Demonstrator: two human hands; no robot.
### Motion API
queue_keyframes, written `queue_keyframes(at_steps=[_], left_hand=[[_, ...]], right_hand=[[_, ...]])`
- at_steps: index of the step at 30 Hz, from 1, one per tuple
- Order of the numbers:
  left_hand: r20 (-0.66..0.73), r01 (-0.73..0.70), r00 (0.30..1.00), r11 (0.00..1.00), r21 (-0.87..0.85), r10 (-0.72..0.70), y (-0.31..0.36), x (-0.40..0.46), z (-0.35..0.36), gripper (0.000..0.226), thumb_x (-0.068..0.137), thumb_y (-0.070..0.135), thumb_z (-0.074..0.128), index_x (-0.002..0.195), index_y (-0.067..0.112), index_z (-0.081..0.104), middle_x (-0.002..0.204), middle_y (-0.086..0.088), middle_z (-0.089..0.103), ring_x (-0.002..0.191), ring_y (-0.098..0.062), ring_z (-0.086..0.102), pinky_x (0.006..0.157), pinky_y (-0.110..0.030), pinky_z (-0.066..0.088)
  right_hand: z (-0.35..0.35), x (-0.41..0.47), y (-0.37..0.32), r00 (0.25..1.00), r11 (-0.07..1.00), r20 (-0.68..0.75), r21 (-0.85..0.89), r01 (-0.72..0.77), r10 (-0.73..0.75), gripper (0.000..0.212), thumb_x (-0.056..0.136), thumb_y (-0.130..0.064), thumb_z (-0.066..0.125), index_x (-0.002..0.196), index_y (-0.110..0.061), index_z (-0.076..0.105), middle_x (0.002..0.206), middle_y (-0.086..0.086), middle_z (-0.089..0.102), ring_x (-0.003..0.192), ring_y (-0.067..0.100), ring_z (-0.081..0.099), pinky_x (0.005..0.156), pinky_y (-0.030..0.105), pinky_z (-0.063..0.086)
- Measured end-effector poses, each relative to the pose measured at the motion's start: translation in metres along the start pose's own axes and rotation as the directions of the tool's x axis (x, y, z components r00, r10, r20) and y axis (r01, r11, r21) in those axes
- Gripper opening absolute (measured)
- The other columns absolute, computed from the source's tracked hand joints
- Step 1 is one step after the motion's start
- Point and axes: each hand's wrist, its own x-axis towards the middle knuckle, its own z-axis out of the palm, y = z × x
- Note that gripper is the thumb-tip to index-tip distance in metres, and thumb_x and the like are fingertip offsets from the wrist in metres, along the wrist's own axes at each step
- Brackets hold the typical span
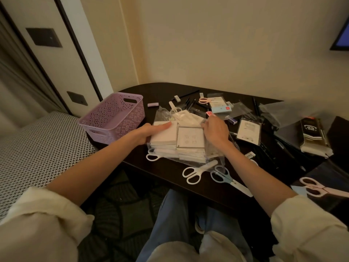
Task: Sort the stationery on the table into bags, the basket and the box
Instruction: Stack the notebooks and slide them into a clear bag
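A stack of white notepads (171, 138), partly inside a clear bag (211, 148), is being held at the middle of the worktop (164, 173). It is being gripped at its left by the left hand (145, 132), while the bag's far right edge is being pinched by the right hand (214, 129). Bagging appears under way; next, the pads likely need sliding fully in. The purple basket (113, 116) is standing just left, scissors (196, 172) lying nearer.
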Motion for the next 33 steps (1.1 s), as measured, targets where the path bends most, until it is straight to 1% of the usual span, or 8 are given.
queue_keyframes(at_steps=[6, 12, 18, 20, 23, 25, 27, 33], left_hand=[[-0.044, -0.069, 0.997, 0.995, -0.067, 0.066, -0.003, -0.011, 0.012, 0.059, 0.079, 0.044, 0.075, 0.122, 0.008, 0.058, 0.105, -0.005, 0.067, 0.09, -0.016, 0.064, 0.065, -0.027, 0.053], [-0.106, -0.094, 0.991, 0.993, -0.078, 0.085, -0.011, -0.006, 0.008, 0.099, 0.046, 0.062, 0.084, 0.125, 0.008, 0.056, 0.115, -0.007, 0.067, 0.1, -0.02, 0.066, 0.073, -0.032, 0.057], [-0.148, -0.116, 0.983, 0.991, -0.072, 0.105, -0.012, 0.001, 0.013, 0.073, 0.07, 0.05, 0.08, 0.123, 0.006, 0.054, 0.108, -0.005, 0.065, 0.089, -0.014, 0.063, 0.059, -0.024, 0.049], [-0.161, -0.125, 0.981, 0.988, -0.085, 0.111, -0.013, 0.003, 0.016, 0.067, 0.073, 0.046, 0.079, 0.12, 0.006, 0.053, 0.1, -0.003, 0.063, 0.082, -0.011, 0.06, 0.056, -0.022, 0.047], [-0.172, -0.135, 0.978, 0.985, -0.106, 0.115, -0.013, 0.002, 0.017, 0.069, 0.072, 0.045, 0.08, 0.122, 0.005, 0.053, 0.106, -0.005, 0.064, 0.083, -0.012, 0.061, 0.055, -0.023, 0.048], [-0.182, -0.142, 0.976, 0.983, -0.117, 0.119, -0.013, 0.001, 0.016, 0.075, 0.069, 0.046, 0.082, 0.124, 0.005, 0.053, 0.113, -0.008, 0.065, 0.089, -0.015, 0.064, 0.056, -0.024, 0.05], [-0.185, -0.15, 0.975, 0.981, -0.127, 0.125, -0.014, 0.0, 0.016, 0.074, 0.068, 0.044, 0.083, 0.123, 0.004, 0.054, 0.115, -0.011, 0.066, 0.093, -0.017, 0.066, 0.058, -0.025, 0.052], [-0.203, -0.137, 0.973, 0.98, -0.143, 0.106, -0.015, -0.001, 0.017, 0.071, 0.071, 0.044, 0.082, 0.122, 0.003, 0.055, 0.113, -0.009, 0.064, 0.087, -0.016, 0.062, 0.057, -0.024, 0.049]], right_hand=[[0.0, -0.002, 0.005, 0.998, 0.939, 0.023, 0.338, -0.055, 0.05, 0.011, 0.093, -0.021, 0.062, 0.088, -0.012, 0.059, 0.101, 0.01, 0.065, 0.099, 0.023, 0.062, 0.084, 0.035, 0.05], [-0.009, 0.001, 0.009, 0.948, 0.692, 0.079, 0.665, -0.28, 0.308, 0.031, 0.079, -0.03, 0.077, 0.1, -0.01, 0.067, 0.104, 0.005, 0.068, 0.1, 0.016, 0.062, 0.087, 0.029, 0.049], [-0.031, -0.016, 0.021, 0.908, 0.512, 0.258, 0.759, -0.402, 0.33, 0.056, 0.089, -0.047, 0.062, 0.133, -0.014, 0.049, 0.121, -0.003, 0.057, 0.112, 0.014, 0.054, 0.098, 0.036, 0.045], [-0.037, -0.024, 0.025, 0.874, 0.667, 0.39, 0.573, -0.476, 0.289, 0.054, 0.093, -0.052, 0.052, 0.13, -0.013, 0.054, 0.121, 0.004, 0.059, 0.114, 0.024, 0.054, 0.096, 0.041, 0.045], [-0.044, -0.03, 0.026, 0.896, 0.947, 0.368, 0.1, -0.306, 0.251, 0.03, 0.099, -0.031, 0.042, 0.107, -0.007, 0.058, 0.117, 0.017, 0.061, 0.1, 0.031, 0.056, 0.083, 0.039, 0.046], [-0.048, -0.028, 0.022, 0.929, 0.966, 0.298, 0.06, -0.25, 0.222, 0.022, 0.096, -0.015, 0.045, 0.115, -0.005, 0.051, 0.104, 0.014, 0.061, 0.084, 0.025, 0.053, 0.068, 0.033, 0.041], [-0.049, -0.022, 0.015, 0.947, 0.966, 0.238, 0.091, -0.243, 0.216, 0.041, 0.092, -0.011, 0.052, 0.13, -0.001, 0.04, 0.102, 0.01, 0.06, 0.084, 0.026, 0.057, 0.062, 0.032, 0.038], [-0.039, -0.027, -0.014, 0.97, 0.976, 0.148, 0.078, -0.204, 0.191, 0.05, 0.096, -0.027, 0.053, 0.135, -0.001, 0.034, 0.114, 0.012, 0.059, 0.101, 0.031, 0.062, 0.072, 0.038, 0.048]])
